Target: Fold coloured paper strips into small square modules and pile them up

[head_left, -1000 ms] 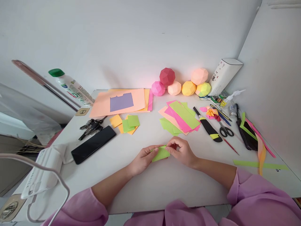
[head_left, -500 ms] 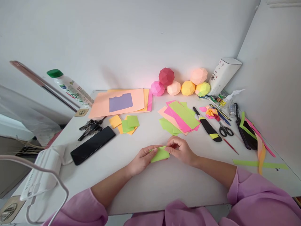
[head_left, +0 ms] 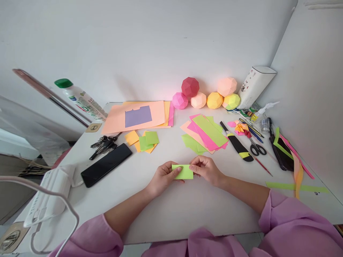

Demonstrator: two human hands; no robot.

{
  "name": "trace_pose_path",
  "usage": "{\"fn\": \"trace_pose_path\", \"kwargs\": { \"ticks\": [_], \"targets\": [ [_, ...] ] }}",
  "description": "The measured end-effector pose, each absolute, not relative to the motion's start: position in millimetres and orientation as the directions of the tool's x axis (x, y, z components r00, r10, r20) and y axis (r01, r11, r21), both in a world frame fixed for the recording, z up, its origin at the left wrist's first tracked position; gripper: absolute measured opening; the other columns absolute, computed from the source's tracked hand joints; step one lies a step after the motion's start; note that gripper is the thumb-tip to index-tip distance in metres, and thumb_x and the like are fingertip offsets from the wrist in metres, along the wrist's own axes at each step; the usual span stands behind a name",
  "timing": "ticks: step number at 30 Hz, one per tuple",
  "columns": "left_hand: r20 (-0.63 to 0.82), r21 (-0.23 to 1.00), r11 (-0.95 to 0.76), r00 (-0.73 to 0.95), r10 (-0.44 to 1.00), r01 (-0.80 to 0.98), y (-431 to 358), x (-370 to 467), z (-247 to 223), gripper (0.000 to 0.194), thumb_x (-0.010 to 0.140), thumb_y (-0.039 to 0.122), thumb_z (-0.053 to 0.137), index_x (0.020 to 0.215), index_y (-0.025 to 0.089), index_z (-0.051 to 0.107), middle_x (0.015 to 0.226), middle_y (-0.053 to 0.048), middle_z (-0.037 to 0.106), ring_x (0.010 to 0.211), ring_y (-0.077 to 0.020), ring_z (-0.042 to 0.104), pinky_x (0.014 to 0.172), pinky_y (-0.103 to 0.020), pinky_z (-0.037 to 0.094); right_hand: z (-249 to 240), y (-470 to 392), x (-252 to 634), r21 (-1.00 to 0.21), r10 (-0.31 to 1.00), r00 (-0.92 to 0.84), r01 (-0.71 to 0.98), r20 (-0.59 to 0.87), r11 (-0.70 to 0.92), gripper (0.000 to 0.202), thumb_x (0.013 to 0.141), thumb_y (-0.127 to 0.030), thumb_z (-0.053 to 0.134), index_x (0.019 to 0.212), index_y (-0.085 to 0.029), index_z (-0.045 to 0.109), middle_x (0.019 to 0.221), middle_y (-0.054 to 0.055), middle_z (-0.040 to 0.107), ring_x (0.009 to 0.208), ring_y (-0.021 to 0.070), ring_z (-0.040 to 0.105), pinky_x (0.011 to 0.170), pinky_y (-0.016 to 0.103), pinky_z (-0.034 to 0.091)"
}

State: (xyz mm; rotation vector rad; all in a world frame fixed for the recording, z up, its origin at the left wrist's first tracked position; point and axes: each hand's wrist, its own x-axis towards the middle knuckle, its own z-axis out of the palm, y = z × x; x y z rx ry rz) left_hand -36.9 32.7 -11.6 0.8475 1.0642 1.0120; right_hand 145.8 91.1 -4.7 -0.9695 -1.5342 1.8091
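A small green paper rectangle (head_left: 185, 172) is held just above the white table, at the centre front. My left hand (head_left: 164, 177) pinches its left part, thumb on top and fingers behind. My right hand (head_left: 206, 170) grips the right edge between thumb and fingers. Some fingertips of both hands are hidden behind the paper. Beyond the hands lie a pile of green, pink and peach paper strips (head_left: 207, 132) and, to the left, small green and orange squares (head_left: 151, 137).
A phone (head_left: 106, 165), keys (head_left: 104, 144) and a power strip (head_left: 49, 194) lie left. Several paper balls (head_left: 190, 87) line the wall. On the right are a cutter (head_left: 238, 145), scissors (head_left: 258, 149), a glue bottle (head_left: 264, 111) and loose strips (head_left: 297, 186).
The green paper has turned from a tilt to nearly level with the table edge. My right thumb and fingers have shifted slightly along its right side.
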Motion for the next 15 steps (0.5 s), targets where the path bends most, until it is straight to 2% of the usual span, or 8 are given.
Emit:
{"fn": "trace_pose_path", "kwargs": {
  "ticks": [4,10,15],
  "targets": [
    [-0.27,0.921,0.302,0.157,0.95,-0.247,32.2,-36.5,-11.0,0.027,0.075,0.04,0.06,0.081,0.014,0.053,0.075,-0.003,0.066,0.07,-0.0173,0.064,0.064,-0.034,0.056,-5.7,91.2,145.3,-0.981,0.802,-0.578,-0.014,-0.151,-0.195,0.023,0.072,-0.035,0.065,0.067,-0.016,0.053,0.061,-0.002,0.055,0.05,0.0081,0.046,0.044,0.022,0.036],
    [-0.256,0.932,0.297,0.207,0.944,-0.205,31.0,-36.3,-7.4,0.029,0.08,0.04,0.054,0.087,0.011,0.053,0.072,-0.007,0.067,0.061,-0.0178,0.065,0.049,-0.028,0.052,-7.1,91.7,145.3,-0.972,0.796,-0.586,-0.058,-0.152,-0.228,0.022,0.072,-0.032,0.066,0.066,-0.016,0.053,0.062,-0.002,0.056,0.049,0.0073,0.044,0.045,0.022,0.035],
    [-0.26,0.935,0.299,0.206,0.943,-0.189,31.2,-35.1,-4.1,0.029,0.081,0.039,0.054,0.087,0.011,0.055,0.074,-0.008,0.068,0.059,-0.0162,0.064,0.049,-0.027,0.052,-9.0,92.3,145.3,-0.97,0.798,-0.585,-0.073,-0.145,-0.23,0.022,0.072,-0.031,0.066,0.066,-0.016,0.052,0.066,-0.001,0.056,0.049,0.0069,0.044,0.045,0.022,0.034]
  ]
}}
